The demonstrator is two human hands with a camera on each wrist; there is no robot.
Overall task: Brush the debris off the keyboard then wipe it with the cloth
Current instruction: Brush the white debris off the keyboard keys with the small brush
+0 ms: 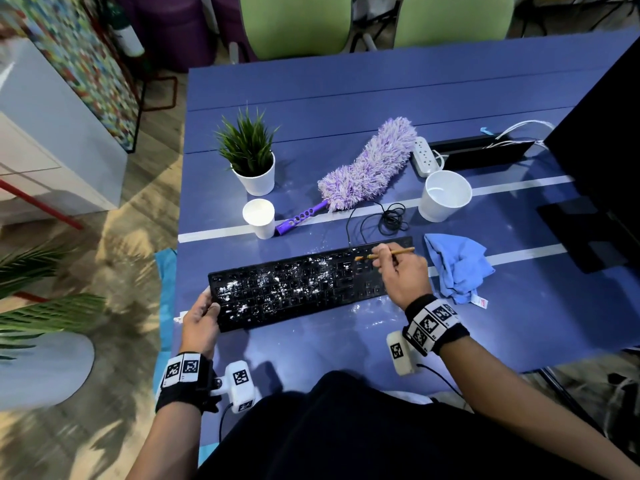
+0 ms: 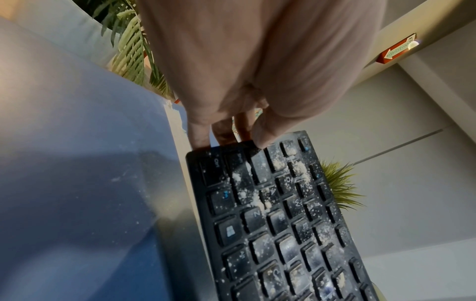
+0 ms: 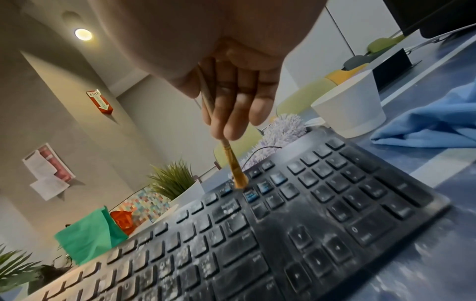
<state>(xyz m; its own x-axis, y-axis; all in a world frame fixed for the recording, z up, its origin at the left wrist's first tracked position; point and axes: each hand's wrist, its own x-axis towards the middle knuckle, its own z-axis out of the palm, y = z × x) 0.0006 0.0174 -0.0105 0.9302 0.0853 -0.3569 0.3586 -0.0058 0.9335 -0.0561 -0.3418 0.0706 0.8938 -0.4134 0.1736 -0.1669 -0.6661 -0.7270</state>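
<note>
A black keyboard [image 1: 304, 282] lies on the blue table [image 1: 346, 98], its left and middle keys speckled with white crumbs [image 1: 273, 282]; the right keys look mostly clean. My left hand [image 1: 201, 317] grips the keyboard's left end [image 2: 231, 148], thumb on top and fingers under the edge. My right hand [image 1: 401, 271] pinches a thin wooden brush [image 1: 388, 253]; its bristle tip [image 3: 239, 181] touches the keys near the upper right block. A crumpled blue cloth [image 1: 457, 268] lies just right of the keyboard [image 3: 309, 224].
Behind the keyboard stand a small paper cup [image 1: 259, 216], a potted plant [image 1: 251, 157], a purple fluffy duster [image 1: 367, 168] and a white pot [image 1: 445, 195]. The keyboard cable [image 1: 388, 220] coils there. A power strip [image 1: 424, 155] and a monitor [image 1: 606, 133] sit at the right.
</note>
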